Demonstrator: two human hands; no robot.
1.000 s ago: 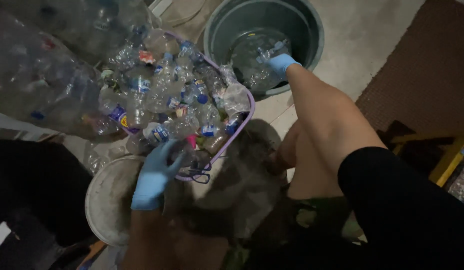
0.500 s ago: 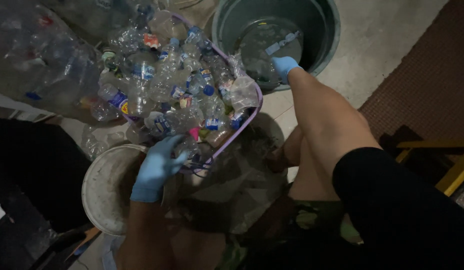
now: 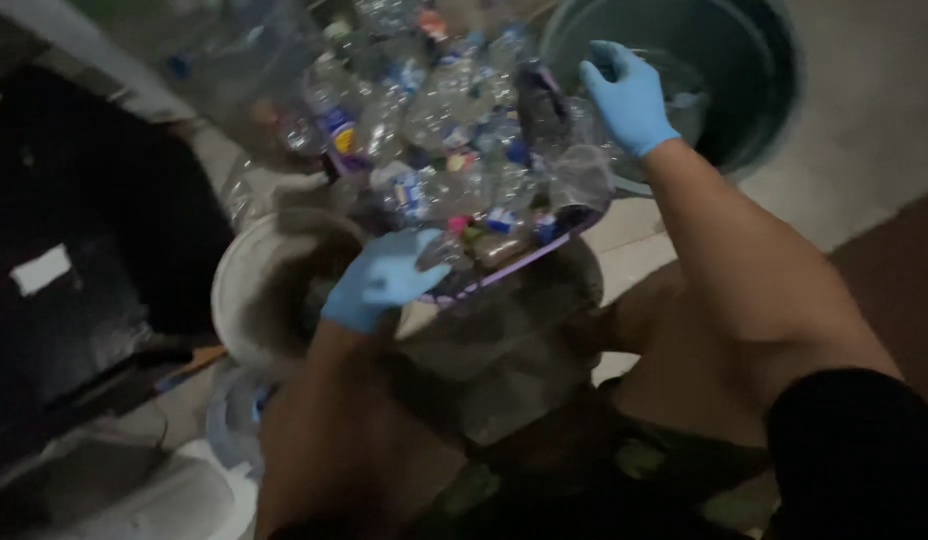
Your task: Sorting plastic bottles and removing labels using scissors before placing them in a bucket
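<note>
Now, right hand: empty, fingers spread, lifted from the green bin.
Left hand: still curled on the bottle basket rim.

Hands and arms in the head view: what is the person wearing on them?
Both the left hand and the right hand wear thin, light blue disposable gloves ending at the wrist. The forearms are bare. A black sleeve covers the right upper arm.
</note>
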